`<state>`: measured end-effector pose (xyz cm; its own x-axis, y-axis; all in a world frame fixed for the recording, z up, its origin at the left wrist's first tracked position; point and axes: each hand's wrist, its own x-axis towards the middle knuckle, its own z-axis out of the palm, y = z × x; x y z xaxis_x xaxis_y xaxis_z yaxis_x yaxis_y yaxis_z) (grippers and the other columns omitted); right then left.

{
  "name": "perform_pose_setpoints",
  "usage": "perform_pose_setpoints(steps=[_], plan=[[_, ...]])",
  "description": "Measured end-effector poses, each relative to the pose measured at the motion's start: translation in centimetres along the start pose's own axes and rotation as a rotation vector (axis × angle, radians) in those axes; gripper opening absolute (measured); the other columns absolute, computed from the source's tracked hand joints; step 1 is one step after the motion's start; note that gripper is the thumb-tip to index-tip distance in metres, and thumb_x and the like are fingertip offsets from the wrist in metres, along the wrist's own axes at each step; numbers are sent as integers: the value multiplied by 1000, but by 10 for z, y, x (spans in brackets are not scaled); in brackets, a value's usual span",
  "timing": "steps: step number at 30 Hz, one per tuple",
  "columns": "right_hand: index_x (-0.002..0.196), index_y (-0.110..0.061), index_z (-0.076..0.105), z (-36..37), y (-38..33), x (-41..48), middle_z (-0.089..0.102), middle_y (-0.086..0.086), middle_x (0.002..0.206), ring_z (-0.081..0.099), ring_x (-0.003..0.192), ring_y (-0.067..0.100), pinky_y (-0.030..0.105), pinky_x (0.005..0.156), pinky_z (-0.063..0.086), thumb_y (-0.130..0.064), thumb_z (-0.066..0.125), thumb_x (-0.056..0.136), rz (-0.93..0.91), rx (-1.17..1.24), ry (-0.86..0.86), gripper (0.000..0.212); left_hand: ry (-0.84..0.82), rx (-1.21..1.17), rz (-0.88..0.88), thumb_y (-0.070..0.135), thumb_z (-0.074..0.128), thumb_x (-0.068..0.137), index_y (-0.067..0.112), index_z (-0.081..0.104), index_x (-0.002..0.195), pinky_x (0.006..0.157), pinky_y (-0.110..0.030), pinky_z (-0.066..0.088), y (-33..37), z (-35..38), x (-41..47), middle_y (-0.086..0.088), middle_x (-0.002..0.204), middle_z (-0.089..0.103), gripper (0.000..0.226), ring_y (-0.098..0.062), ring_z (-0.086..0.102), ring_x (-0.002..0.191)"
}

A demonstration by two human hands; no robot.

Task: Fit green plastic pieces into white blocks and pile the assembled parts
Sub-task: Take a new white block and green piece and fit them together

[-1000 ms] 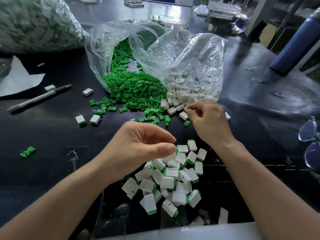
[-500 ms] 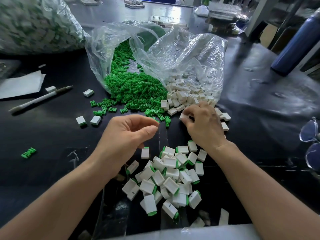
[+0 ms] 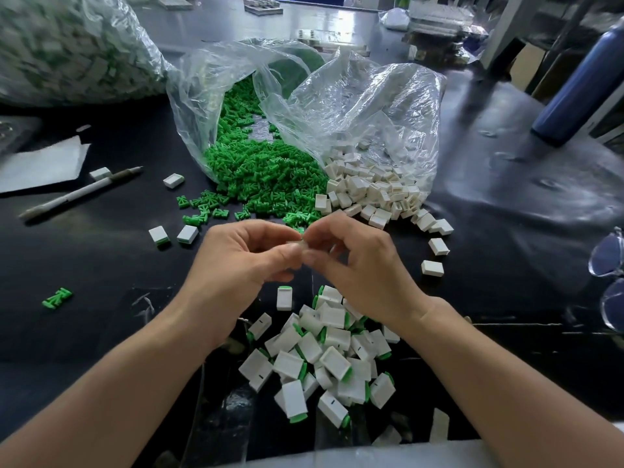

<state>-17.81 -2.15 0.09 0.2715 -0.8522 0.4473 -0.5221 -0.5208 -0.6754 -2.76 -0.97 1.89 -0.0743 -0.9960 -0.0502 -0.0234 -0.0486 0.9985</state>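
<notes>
My left hand [image 3: 236, 265] and my right hand [image 3: 361, 268] meet fingertip to fingertip above the dark table. Together they pinch a small white block [image 3: 297, 243], which is blurred; no green piece shows between the fingers. Beyond the hands, a heap of green plastic pieces [image 3: 263, 170] spills from a clear bag. A heap of white blocks [image 3: 374, 190] spills from a second clear bag [image 3: 354, 106] beside it. Below the hands lies the pile of assembled parts [image 3: 324, 356], white blocks with green ends.
A pen [image 3: 81, 192] and a sheet of paper [image 3: 40, 163] lie at the left, with a stray green piece [image 3: 57, 298] nearer me. A big full bag [image 3: 67, 45] fills the far left. A blue bottle [image 3: 580, 79] and glasses [image 3: 611, 265] sit at the right.
My left hand let an assembled part fall onto the pile. My right hand came back from the white heap with a block, and both hands closed together over the pile.
</notes>
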Motion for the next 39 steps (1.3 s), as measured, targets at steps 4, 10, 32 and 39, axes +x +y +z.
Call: perform_pose_setpoints(steps=[4,10,32,39], plan=[[112,-6,64,-4,4,5,65,5,109,57,100,14,20,89,40,-17,59,88,89,-182,-34,26,109,-85,6,-7,62,79,10,67,78,52,-17,52,-1,-3,5,1,63,69,17,-9,66,58],[142,-25,32,3,11,8,28,-10,150,12,141,5,26,112,8,-40,36,97,35,-477,-438,48,91,-171,-9,-12,58,79,9,65,83,56,-16,53,-1,-2,4,2,65,70,23,-10,68,62],[113,-16,60,-1,9,9,58,0,116,47,113,19,30,97,29,-25,55,90,-6,-521,-381,25,95,-42,-2,-9,63,77,15,67,81,49,-17,51,0,-1,3,-5,77,68,25,-8,64,57],[114,-19,63,-2,8,8,56,4,108,47,106,23,33,92,31,-26,54,91,20,-533,-374,25,93,-34,-3,-9,64,76,17,68,79,50,-18,51,-1,-1,3,-5,77,68,26,-8,65,59]])
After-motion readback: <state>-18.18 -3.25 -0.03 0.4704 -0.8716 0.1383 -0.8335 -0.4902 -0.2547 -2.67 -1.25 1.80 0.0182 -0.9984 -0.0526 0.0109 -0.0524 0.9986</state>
